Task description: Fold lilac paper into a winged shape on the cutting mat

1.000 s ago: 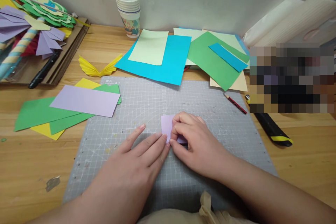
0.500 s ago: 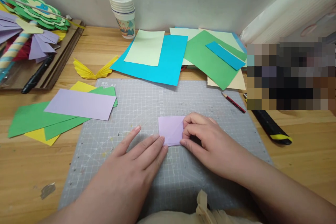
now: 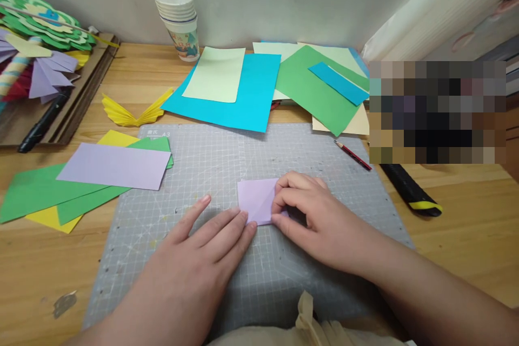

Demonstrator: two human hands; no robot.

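Note:
A small folded piece of purple paper (image 3: 256,199) lies on the grey cutting mat (image 3: 194,167), with a diagonal crease near its right side. My left hand (image 3: 213,246) lies flat, fingers stretched out, its fingertips resting on the paper's lower left corner. At the right edge, my right hand (image 3: 306,205) pinches the paper between thumb and curled fingers, hiding that edge. Left of the hands, a longer purple paper strip (image 3: 115,166) rests on green strips (image 3: 36,189) and yellow paper (image 3: 60,220).
Behind the mat lie a blue sheet (image 3: 251,113), a pale green sheet (image 3: 214,75) and a green sheet (image 3: 320,102). A pencil (image 3: 353,155) and a black-handled tool (image 3: 411,189) lie right. Paper cups (image 3: 182,32) stand near the wall; a pleated yellow paper (image 3: 135,113) lies left.
The whole view has shifted slightly, so the things on the table appear farther left. My right fingers have moved a little over the paper's right edge; my left hand stays on its corner.

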